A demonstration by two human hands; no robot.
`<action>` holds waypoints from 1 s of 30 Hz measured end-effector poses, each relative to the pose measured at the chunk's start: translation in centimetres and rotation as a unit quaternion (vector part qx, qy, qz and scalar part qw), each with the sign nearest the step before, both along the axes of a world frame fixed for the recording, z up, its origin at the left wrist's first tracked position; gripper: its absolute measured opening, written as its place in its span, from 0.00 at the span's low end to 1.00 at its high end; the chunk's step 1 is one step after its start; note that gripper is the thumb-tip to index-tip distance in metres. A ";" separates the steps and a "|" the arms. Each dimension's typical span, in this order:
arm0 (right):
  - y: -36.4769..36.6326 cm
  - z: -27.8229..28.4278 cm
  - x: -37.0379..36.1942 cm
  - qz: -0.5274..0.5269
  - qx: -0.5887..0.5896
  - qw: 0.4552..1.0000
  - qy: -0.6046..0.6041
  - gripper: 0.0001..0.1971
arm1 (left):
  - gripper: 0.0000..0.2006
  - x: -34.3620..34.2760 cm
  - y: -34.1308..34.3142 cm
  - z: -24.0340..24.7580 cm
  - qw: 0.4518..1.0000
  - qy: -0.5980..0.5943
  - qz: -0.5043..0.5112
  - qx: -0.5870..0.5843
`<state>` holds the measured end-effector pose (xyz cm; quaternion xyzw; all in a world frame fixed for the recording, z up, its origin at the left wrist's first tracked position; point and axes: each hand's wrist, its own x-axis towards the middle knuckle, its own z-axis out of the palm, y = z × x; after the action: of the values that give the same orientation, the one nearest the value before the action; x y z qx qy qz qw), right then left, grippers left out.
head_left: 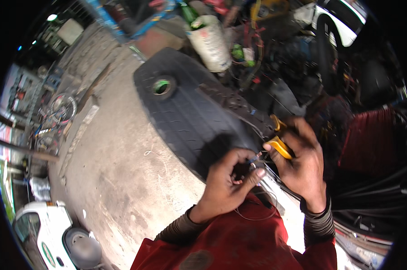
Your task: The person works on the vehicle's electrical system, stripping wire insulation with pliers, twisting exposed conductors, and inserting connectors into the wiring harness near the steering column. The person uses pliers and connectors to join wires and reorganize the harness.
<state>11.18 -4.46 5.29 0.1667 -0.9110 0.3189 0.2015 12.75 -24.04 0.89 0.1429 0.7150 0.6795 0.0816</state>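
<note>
My right hand is closed around a yellow-handled hand tool, perhaps pliers or cutters; its jaws are too small and blurred to make out. Close beside it, my left hand pinches thin wire between thumb and fingers, right by the tool's tip. A loop of the thin wire hangs below the left hand against my red clothing. Under both hands lies a long black ribbed panel. Near its far end sits a dark ring with green showing inside.
Beyond the panel stands a whitish container with a green bottle in it. At right are tangled dark parts and wires, a steering wheel and a red seat-like surface. Concrete floor spreads left, with a white vehicle and a bicycle.
</note>
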 end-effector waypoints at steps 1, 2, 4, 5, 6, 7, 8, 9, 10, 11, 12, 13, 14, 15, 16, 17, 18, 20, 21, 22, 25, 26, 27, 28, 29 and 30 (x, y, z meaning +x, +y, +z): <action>-0.9 0.6 -1.2 0.015 0.032 0.999 0.019 0.11 | 0.14 0.8 -0.9 0.4 0.999 -0.027 -0.012 -0.012; -2.1 0.8 -2.5 0.047 0.039 0.997 0.042 0.12 | 0.15 1.6 -1.9 0.8 0.997 -0.063 -0.024 -0.025; -4.4 0.9 -5.1 0.146 0.029 0.987 0.059 0.13 | 0.15 2.5 -3.2 1.0 0.998 -0.059 -0.032 0.021; -5.2 0.9 -6.1 0.182 0.045 0.980 0.067 0.15 | 0.15 2.9 -3.9 1.0 0.997 -0.061 -0.029 0.027; -5.7 0.9 -7.0 0.202 0.057 0.976 0.063 0.16 | 0.16 3.2 -4.5 0.9 0.997 -0.067 -0.027 0.027; -6.3 0.8 -7.9 0.223 0.069 0.971 0.061 0.16 | 0.14 3.5 -5.1 0.8 0.994 -0.109 -0.016 0.013; -6.8 0.7 -8.7 0.245 0.080 0.964 0.057 0.17 | 0.13 3.5 -5.4 0.5 0.994 -0.110 0.003 0.017; -7.0 0.6 -9.4 0.245 0.104 0.963 0.040 0.18 | 0.12 3.5 -5.7 0.3 0.994 -0.107 0.023 0.022; -7.1 0.5 -9.9 0.237 0.125 0.962 0.055 0.20 | 0.12 3.4 -5.9 0.1 0.992 -0.118 0.048 0.018; -7.2 0.3 -10.3 0.247 0.112 0.961 0.053 0.21 | 0.12 3.4 -5.8 0.0 0.988 -0.118 0.076 0.068; -7.3 0.1 -10.7 0.245 0.105 0.963 0.041 0.22 | 0.12 3.3 -5.8 -0.1 0.985 -0.121 0.083 0.086; -7.4 -0.2 -10.7 0.246 0.100 0.963 0.044 0.22 | 0.12 3.1 -5.7 -0.1 0.982 -0.133 0.089 0.100; -7.5 -0.5 -10.7 0.241 0.096 0.965 0.046 0.22 | 0.12 3.0 -5.6 -0.1 0.978 -0.147 0.093 0.115; -7.4 -0.7 -10.6 0.231 0.097 0.967 0.042 0.23 | 0.12 2.5 -5.5 -0.1 0.982 -0.122 0.094 0.106; -7.4 -0.8 -10.3 0.230 0.085 0.967 0.071 0.22 | 0.12 2.1 -5.4 0.0 0.982 -0.133 0.090 0.101; -7.2 -0.8 -9.8 0.224 0.078 0.967 0.095 0.21 | 0.12 1.8 -5.5 0.2 0.982 -0.143 0.083 0.094; -6.9 -0.7 -9.2 0.216 0.070 0.966 0.120 0.20 | 0.12 1.5 -5.5 0.4 0.982 -0.151 0.075 0.087; -5.9 -0.2 -7.7 0.222 0.006 0.970 0.093 0.18 | 0.12 1.0 -5.4 0.6 0.982 -0.147 0.077 0.086; -5.5 0.0 -6.8 0.222 -0.036 0.971 0.076 0.17 | 0.12 0.8 -5.4 0.7 0.983 -0.146 0.076 0.083; -5.2 0.1 -5.9 0.254 -0.074 0.964 0.006 0.16 | 0.12 0.7 -5.3 0.8 0.982 -0.151 0.075 0.079; -4.3 -0.1 -3.6 0.304 -0.172 0.922 -0.165 0.12 | 0.12 0.2 -4.8 1.0 0.986 -0.147 0.046 0.064; -4.0 -0.1 -3.3 0.307 -0.173 0.920 -0.170 0.11 | 0.12 0.0 -4.7 1.1 0.987 -0.146 0.032 0.062; -3.7 -0.3 -3.2 0.318 -0.169 0.916 -0.176 0.10 | 0.12 -0.1 -4.5 1.2 0.987 -0.144 0.020 0.061; -3.3 -0.4 -3.2 0.322 -0.165 0.914 -0.184 0.09 | 0.12 -0.3 -4.3 1.4 0.986 -0.158 0.011 0.048; -3.0 -0.4 -2.9 0.299 -0.164 0.922 -0.184 0.07 | 0.12 -0.5 -4.1 1.6 0.987 -0.151 -0.007 0.062; -2.7 -0.4 -2.7 0.298 -0.161 0.928 -0.155 0.07 | 0.13 -0.6 -4.1 1.8 0.985 -0.160 -0.020 0.064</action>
<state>8.48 -7.19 4.86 0.3439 -0.7758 0.5286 -0.0226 12.12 -28.12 2.66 0.0516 0.6447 0.7361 0.1997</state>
